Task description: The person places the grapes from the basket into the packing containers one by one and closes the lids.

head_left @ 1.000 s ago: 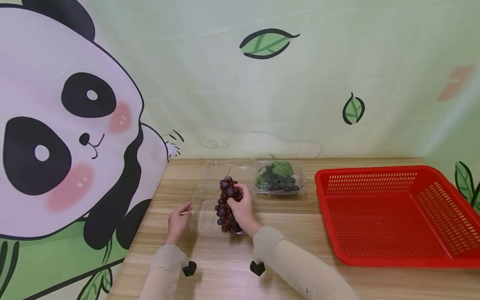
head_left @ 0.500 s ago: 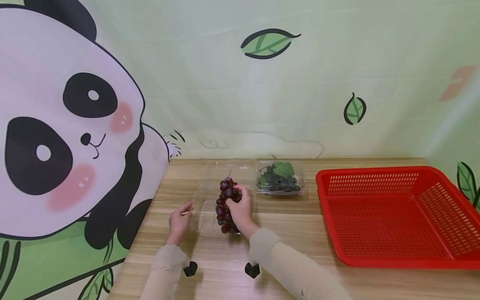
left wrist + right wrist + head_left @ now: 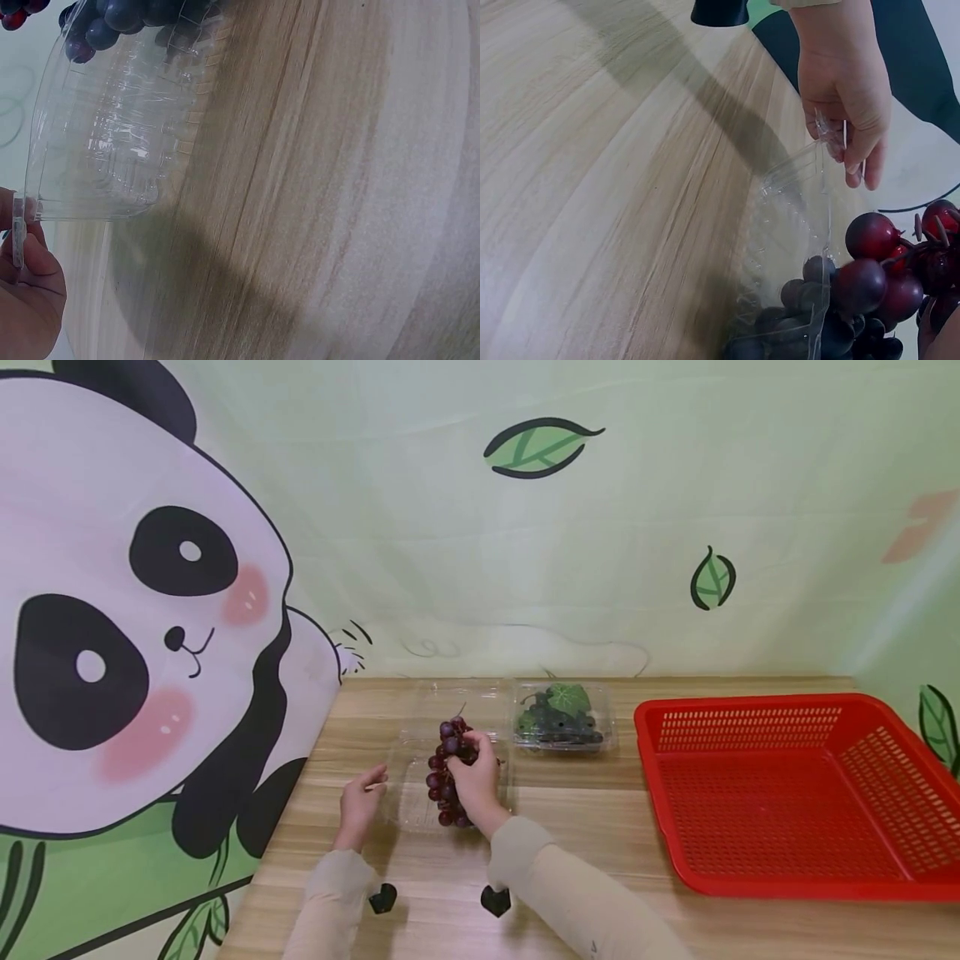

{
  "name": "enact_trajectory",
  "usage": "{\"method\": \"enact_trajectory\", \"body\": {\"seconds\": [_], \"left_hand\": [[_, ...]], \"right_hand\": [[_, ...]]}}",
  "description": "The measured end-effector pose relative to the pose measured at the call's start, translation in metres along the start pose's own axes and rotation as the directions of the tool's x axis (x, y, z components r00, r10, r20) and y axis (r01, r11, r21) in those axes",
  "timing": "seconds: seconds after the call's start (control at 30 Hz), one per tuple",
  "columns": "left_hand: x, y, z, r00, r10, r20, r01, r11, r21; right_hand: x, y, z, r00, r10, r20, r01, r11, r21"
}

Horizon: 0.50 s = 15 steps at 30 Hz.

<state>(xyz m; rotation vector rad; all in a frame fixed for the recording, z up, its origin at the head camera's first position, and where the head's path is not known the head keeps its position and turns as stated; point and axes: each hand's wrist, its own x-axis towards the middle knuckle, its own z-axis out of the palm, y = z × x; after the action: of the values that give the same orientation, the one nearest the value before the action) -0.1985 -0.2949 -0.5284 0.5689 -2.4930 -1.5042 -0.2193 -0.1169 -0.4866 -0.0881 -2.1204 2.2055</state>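
My left hand (image 3: pixel 360 806) pinches the left rim of an open clear plastic box (image 3: pixel 412 793); the thumb and fingers show on that rim in the left wrist view. My right hand (image 3: pixel 477 781) grips a bunch of dark red and purple grapes (image 3: pixel 444 785) over the right part of this box. The grapes hang lengthwise, stem toward the back, and their lower ones are seen through the clear wall in the right wrist view. Behind the box its hinged lid (image 3: pixel 457 702) lies folded back. Most of my right fingers are hidden by the grapes.
To the right of the lid stands a second clear box (image 3: pixel 562 739), closed, with dark grapes and a green leaf inside. A large red plastic basket (image 3: pixel 652 793) takes up the right side of the wooden table (image 3: pixel 570 835). A printed panda backdrop (image 3: pixel 420 527) rises behind.
My right hand has moved a little to the left with the grapes, over the open box. The left hand keeps its place at the rim.
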Motion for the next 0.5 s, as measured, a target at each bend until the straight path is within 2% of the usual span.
{"method": "enact_trajectory", "body": {"seconds": [0.27, 0.5], "left_hand": [[-0.0001, -0.001, 0.0009, 1.0, -0.004, -0.005, 0.004, 1.0, -0.006], [-0.0013, 0.0006, 0.0006, 1.0, -0.007, -0.011, 0.007, 1.0, -0.004]], "right_hand": [[0.0032, -0.0028, 0.002, 1.0, 0.006, -0.019, -0.006, 1.0, -0.012], [0.0071, -0.0039, 0.0027, 0.999, 0.014, -0.039, -0.012, 0.998, 0.064]]}}
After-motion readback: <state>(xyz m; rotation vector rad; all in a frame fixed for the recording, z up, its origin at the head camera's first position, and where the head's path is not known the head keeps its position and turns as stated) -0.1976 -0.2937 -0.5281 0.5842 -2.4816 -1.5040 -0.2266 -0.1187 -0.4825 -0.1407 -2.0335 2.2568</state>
